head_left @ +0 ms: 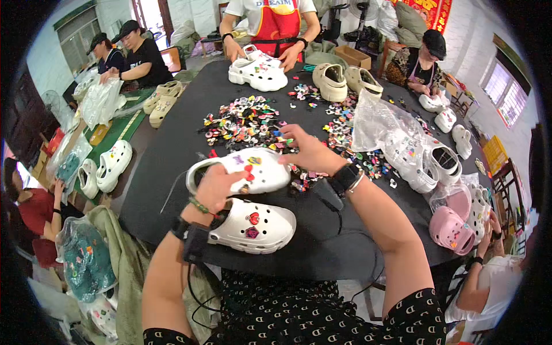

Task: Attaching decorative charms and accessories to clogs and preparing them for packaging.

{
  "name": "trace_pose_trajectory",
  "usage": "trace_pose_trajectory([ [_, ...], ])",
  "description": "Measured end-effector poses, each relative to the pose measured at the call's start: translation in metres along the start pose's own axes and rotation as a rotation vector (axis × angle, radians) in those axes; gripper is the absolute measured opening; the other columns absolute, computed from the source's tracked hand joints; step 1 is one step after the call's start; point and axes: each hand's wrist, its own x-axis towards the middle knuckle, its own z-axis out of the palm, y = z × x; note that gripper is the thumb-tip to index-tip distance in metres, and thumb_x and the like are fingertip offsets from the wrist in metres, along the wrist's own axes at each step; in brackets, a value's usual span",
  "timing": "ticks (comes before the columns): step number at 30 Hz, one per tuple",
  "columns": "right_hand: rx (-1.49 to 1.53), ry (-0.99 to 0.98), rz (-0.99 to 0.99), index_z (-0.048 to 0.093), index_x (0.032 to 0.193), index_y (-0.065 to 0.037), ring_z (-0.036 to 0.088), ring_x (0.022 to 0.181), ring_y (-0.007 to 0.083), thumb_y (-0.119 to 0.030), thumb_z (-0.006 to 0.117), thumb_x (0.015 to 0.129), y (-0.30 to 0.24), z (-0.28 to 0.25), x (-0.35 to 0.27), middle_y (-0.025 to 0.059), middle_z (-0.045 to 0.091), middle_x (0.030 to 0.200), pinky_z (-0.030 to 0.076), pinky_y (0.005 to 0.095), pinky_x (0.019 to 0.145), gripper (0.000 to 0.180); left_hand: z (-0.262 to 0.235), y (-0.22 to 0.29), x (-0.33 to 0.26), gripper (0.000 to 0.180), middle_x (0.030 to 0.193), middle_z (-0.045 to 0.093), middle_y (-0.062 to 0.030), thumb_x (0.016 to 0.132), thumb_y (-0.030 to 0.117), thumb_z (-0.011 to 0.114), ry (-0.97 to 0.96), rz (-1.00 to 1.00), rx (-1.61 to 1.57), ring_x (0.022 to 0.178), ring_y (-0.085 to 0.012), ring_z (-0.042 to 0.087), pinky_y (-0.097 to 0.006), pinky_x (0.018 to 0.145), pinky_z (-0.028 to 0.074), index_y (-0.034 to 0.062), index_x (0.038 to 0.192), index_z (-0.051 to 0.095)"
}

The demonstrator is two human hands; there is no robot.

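A white clog (267, 175) lies on its sole on the black table in front of me, toe to the right, with purple, yellow and red charms on its upper. My left hand (211, 188) grips it near the heel opening, its fingers lying over the upper beside a red charm. At its toe, my right hand (310, 150) is spread with fingers curved, reaching over the edge of the charm pile; no object shows in it. Closer to me sits a second white clog (259, 230) with a red and a purple charm, below my left wrist.
Loose colourful charms (244, 123) are heaped mid-table. Beige clogs (330, 83), a clear plastic bag (376, 123) and pink clogs (451, 230) stand to the right. Across the table a person in a red apron (276, 26) holds a white clog (259, 75). Other people work at both sides.
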Motion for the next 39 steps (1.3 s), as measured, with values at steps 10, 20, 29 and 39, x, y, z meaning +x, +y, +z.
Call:
trace_pose_trajectory([
  [10,-0.224,-0.208,-0.051,0.063,0.091,-0.003,0.064,0.076,0.0245,-0.013,0.079,0.075,0.042,-0.004,-0.065,0.0105,0.065,0.081,0.051,0.0353,0.068,0.025,-0.038,0.015,0.026,0.031,0.101,0.069,-0.0119,0.095,0.015,0.062,0.079,-0.120,-0.377,0.082,-0.0194,0.067,-0.032,0.071,0.055,-0.0118,0.109,0.061],
  [20,-0.433,-0.284,-0.061,0.061,0.087,-0.005,0.060,0.088,0.0342,-0.017,0.080,0.067,0.046,0.030,-0.064,0.0131,0.059,0.087,0.048,0.0442,0.075,0.031,-0.042,0.049,-0.038,0.032,0.100,0.065,-0.0223,0.086,0.026,0.070,0.452,0.914,1.385,0.082,-0.0367,0.060,-0.041,0.072,0.047,0.0019,0.106,0.062],
  [29,-0.493,-0.164,-0.171,0.060,0.087,-0.001,0.064,0.083,0.0375,-0.009,0.065,0.081,0.050,0.033,-0.077,0.0184,0.064,0.087,0.051,0.0475,0.071,0.011,0.009,0.016,-0.112,0.035,0.075,0.060,-0.0163,0.089,0.031,0.067,0.123,0.410,1.088,0.069,-0.0334,0.056,-0.041,0.064,0.044,0.0000,0.077,0.058],
  [39,-0.752,-0.197,-0.109,0.062,0.086,-0.004,0.064,0.083,0.0359,-0.011,0.058,0.081,0.057,0.010,-0.108,0.0158,0.065,0.083,0.052,0.0468,0.072,0.010,0.002,0.014,-0.062,0.065,0.079,0.063,-0.0080,0.085,0.056,0.066,-0.054,-0.284,0.713,0.068,-0.0121,0.053,-0.031,0.059,0.045,-0.0085,0.092,0.065],
])
